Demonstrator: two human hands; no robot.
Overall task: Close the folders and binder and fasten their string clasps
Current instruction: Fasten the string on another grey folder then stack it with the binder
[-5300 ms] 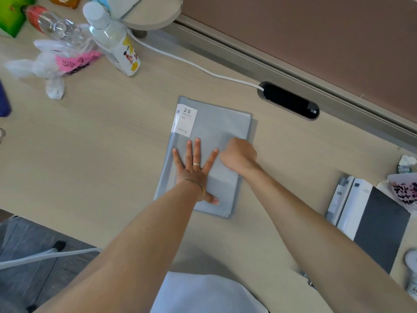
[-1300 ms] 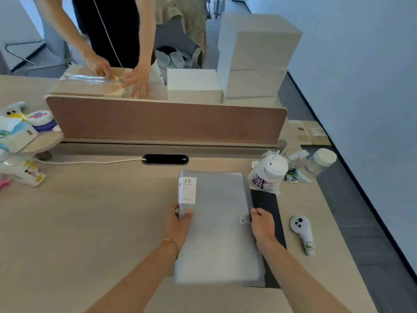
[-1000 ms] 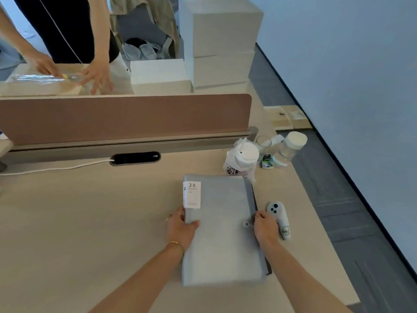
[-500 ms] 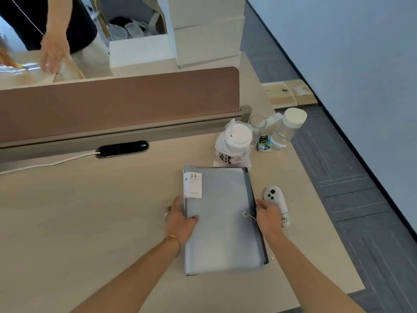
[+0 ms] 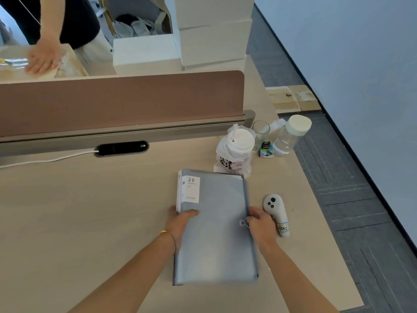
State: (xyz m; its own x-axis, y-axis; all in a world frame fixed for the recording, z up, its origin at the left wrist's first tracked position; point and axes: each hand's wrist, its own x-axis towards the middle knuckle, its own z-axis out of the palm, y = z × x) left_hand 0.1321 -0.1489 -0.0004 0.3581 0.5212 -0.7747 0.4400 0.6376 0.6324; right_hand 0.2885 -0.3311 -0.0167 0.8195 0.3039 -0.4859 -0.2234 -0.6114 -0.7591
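Observation:
A closed grey-blue folder [image 5: 216,224] with a white "20 pockets" label [image 5: 191,189] lies on the desk, on top of a darker folder whose edge shows along its right side. My left hand [image 5: 180,222] grips the folder's left spine edge, thumb on the cover. My right hand [image 5: 259,223] holds the right edge beside the round string clasp [image 5: 242,222], fingers pinched at the thin string there.
A white controller [image 5: 276,213] lies just right of my right hand. A lidded cup in a plastic bag [image 5: 237,152], a glass and a clear bottle [image 5: 291,136] stand behind the folder. The desk's right edge is close. Another person's hand [image 5: 41,58] works beyond the brown divider.
The folder stack has been shifted right across the desk to beside the controller. My left hand went from lying flat on the cover to gripping the spine; my right hand moved to the clasp.

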